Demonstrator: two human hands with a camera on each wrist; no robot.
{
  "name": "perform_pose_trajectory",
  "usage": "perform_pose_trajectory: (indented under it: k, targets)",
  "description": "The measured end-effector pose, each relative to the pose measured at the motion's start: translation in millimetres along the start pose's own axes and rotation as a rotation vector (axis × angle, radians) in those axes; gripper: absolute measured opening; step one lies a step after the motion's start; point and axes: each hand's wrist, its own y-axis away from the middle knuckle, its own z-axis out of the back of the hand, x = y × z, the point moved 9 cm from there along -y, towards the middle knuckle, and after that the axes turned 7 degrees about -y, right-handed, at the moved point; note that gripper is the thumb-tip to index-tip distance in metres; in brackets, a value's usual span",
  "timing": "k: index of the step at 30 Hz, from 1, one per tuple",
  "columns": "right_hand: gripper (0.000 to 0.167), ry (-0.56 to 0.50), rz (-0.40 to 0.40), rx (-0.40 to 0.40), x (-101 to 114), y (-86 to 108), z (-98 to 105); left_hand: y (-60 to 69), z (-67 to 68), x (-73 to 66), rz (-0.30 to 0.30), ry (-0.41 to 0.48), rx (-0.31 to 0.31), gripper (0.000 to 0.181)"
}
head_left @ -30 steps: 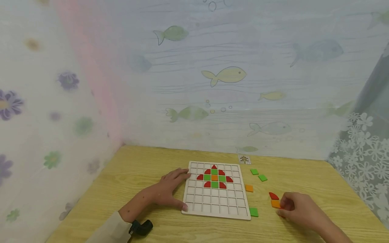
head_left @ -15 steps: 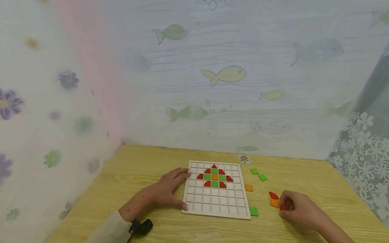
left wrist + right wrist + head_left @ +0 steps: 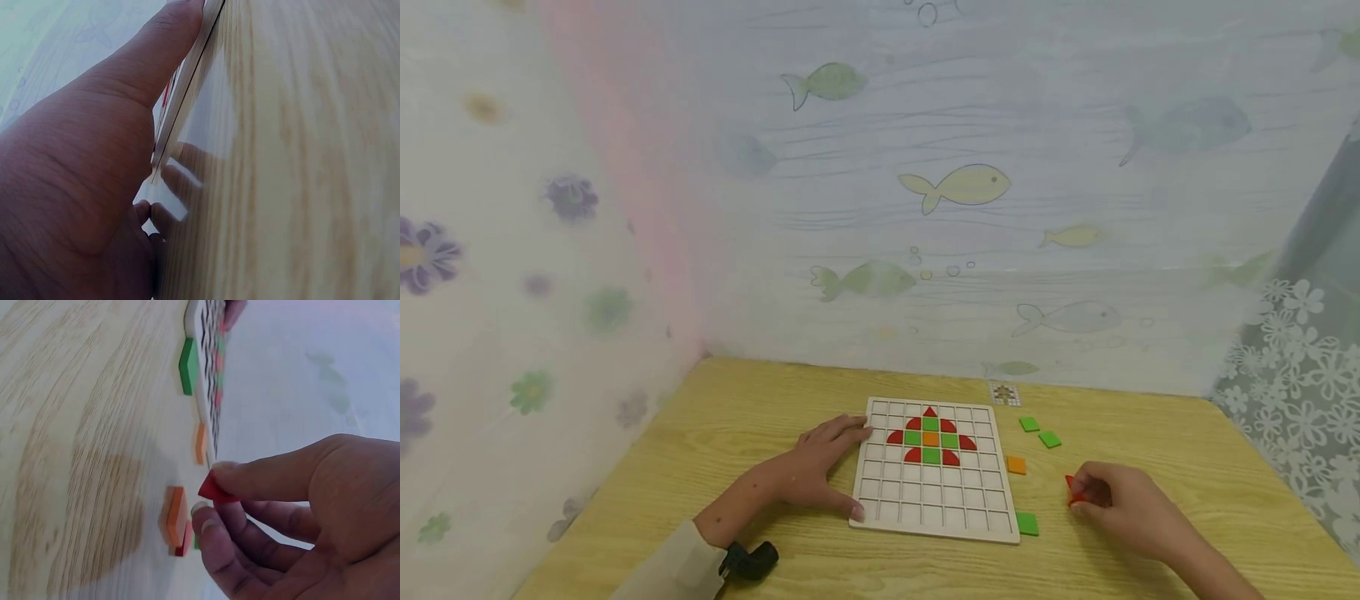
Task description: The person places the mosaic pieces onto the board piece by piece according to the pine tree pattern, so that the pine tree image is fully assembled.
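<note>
My right hand (image 3: 1127,507) pinches a small red tile (image 3: 215,489) between thumb and fingers, just above the table; its exact shape is partly covered. Below the fingertips, in the right wrist view, lie an orange square tile (image 3: 177,515) and another red tile (image 3: 183,542). The head view hides that orange tile behind the hand. A pale grid board (image 3: 917,500) lies flat, bearing a pattern of red, green and orange tiles (image 3: 931,439). Along its left edge my left hand (image 3: 808,473) rests with spread fingers, the thumb touching the near left corner.
Right of the board are two green tiles (image 3: 1039,432), an orange tile (image 3: 1016,465) and a green tile (image 3: 1027,523) touching or close to its edge. A small pattern card (image 3: 1005,394) lies behind. Printed sheets (image 3: 880,208) wall the table's back and left.
My right hand has moved slightly left and up with the red tile, now covering the orange tile in the head view. The left hand and board stay put.
</note>
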Motion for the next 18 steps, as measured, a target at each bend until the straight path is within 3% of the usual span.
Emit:
perform_pose_trajectory:
  k: [7,18]
  targets:
    - [0.022,-0.063,0.049,-0.042,19.8,-7.9,-6.4,-0.6,0.2,-0.3,0.001,0.002,-0.002,0.115]
    - [0.010,-0.161,0.107,-0.017,43.2,-30.3,-29.9,0.1,-0.3,0.3,0.007,0.004,0.008,0.115]
